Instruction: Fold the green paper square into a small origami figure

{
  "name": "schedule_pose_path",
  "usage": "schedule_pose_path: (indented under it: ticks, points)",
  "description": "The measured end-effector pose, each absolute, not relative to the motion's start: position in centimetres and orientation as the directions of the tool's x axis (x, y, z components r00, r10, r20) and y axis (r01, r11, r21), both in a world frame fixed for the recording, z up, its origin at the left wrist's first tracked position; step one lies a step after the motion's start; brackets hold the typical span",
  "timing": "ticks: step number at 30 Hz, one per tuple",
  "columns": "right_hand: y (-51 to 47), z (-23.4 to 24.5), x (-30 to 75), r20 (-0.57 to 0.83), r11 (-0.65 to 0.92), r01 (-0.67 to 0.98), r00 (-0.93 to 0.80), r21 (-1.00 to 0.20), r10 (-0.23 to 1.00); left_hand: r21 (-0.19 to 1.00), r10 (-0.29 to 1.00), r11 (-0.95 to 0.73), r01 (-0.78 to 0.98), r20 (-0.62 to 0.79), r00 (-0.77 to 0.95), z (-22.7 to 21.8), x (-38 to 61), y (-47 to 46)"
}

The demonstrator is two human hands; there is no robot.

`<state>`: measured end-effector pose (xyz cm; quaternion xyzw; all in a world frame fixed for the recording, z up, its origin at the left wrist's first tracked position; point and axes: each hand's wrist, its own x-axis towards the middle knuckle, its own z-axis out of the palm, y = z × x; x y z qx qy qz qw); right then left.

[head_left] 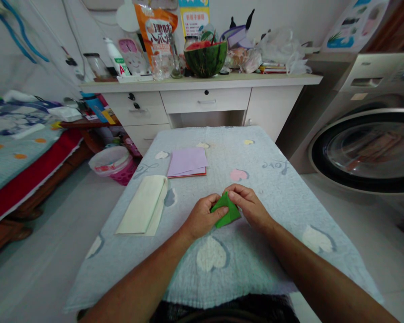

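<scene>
A small folded green paper (226,212) lies on the table covered with a light blue cloth (256,157), in the middle near me. My left hand (200,218) pinches its left edge with curled fingers. My right hand (251,207) presses and pinches its top right corner. Both hands rest on the cloth around the paper.
A stack of lilac and red paper sheets (187,162) lies farther back on the table, and a pale yellow folded sheet (145,204) at the left. Behind stands a white desk (202,96) with a cut watermelon (205,57). A washing machine (366,143) is right, a bed (16,152) left, a pink bin (113,164) on the floor.
</scene>
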<state>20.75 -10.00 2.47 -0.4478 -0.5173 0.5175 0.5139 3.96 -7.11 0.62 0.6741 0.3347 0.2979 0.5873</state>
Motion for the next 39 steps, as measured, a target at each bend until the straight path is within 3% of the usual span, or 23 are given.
schedule_pose_path:
  ticks: [4, 12, 28, 39]
  points:
    - [-9.98, 2.20, 20.45, 0.038, 0.018, -0.138, -0.145, -0.990, 0.989, 0.989, 0.803, -0.099, 0.111, 0.013, 0.596, 0.91, 4.05, -7.17]
    - [-9.75, 1.92, 20.38, 0.028, 0.018, -0.119, -0.079, -0.993, 0.997, 0.974, 0.790, -0.133, 0.182, -0.006, 0.614, 1.04, 3.76, -7.07]
    - [-9.95, 1.62, 21.18, 0.001, 0.001, -0.008, -0.030, -1.000, 1.000, 0.958, 0.780, -0.139, 0.249, -0.049, 0.624, 0.93, 3.90, -7.13]
    - [-9.90, 1.88, 20.91, 0.035, 0.047, 0.082, -0.145, -0.996, 0.989, 0.948, 0.806, -0.176, 0.266, -0.016, 0.592, 0.71, 4.11, -7.15]
